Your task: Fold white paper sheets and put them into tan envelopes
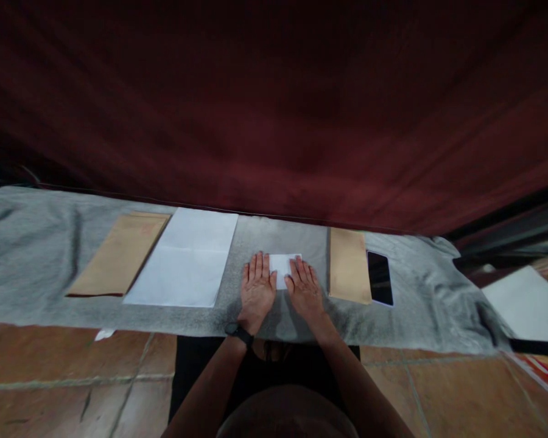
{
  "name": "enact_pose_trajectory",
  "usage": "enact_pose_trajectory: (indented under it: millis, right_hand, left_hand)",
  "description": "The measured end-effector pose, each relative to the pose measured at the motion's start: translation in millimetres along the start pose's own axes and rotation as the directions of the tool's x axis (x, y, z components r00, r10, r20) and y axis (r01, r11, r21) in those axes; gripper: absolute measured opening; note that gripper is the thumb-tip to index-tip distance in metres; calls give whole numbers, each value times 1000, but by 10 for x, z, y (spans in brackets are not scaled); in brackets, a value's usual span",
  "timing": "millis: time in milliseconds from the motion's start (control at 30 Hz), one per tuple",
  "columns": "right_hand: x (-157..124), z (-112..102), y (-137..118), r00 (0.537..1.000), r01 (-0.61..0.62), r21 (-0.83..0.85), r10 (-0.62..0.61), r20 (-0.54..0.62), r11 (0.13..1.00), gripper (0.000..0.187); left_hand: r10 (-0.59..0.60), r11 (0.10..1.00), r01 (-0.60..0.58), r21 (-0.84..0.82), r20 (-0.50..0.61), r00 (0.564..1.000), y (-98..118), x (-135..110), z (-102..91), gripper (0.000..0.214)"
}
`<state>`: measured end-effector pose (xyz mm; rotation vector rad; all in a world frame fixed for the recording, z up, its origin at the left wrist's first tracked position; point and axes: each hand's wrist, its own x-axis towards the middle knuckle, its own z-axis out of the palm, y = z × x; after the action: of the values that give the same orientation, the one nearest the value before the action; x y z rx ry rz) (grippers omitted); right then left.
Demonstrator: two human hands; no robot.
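Note:
A small folded white paper (284, 265) lies on the grey cloth (36, 255) that covers the table. My left hand (257, 288) rests flat on the paper's left edge, fingers stretched out and together. My right hand (304, 286) lies flat on its right edge, fingers extended too. A dark band sits on my left wrist. Most of the paper's lower part is hidden under my hands.
Left of my hands lie a large white sheet (186, 259) and a brown envelope (120, 253). To the right are another brown envelope (348, 265) and a black phone (379, 278). A dark red curtain (274, 109) hangs behind. Tiled floor shows below.

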<state>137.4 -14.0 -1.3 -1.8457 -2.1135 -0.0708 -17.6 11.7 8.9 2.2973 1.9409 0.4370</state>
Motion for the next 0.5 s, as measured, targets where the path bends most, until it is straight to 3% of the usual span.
enact_pose_trajectory:
  millis: [200, 333, 500]
  right_hand:
    - [16, 18, 113, 1000, -7, -17, 6, -31, 1000, 55]
    - [14, 19, 95, 999, -7, -23, 6, -31, 1000, 55]
    - [15, -4, 97, 1000, -9, -23, 9, 6, 1000, 54]
  left_hand:
    - [-49, 999, 49, 0, -23, 999, -166, -13, -41, 58]
    - [-64, 998, 64, -11, -60, 996, -69, -27, -76, 59]
    - [228, 972, -224, -77, 42, 973, 222, -43, -47, 55]
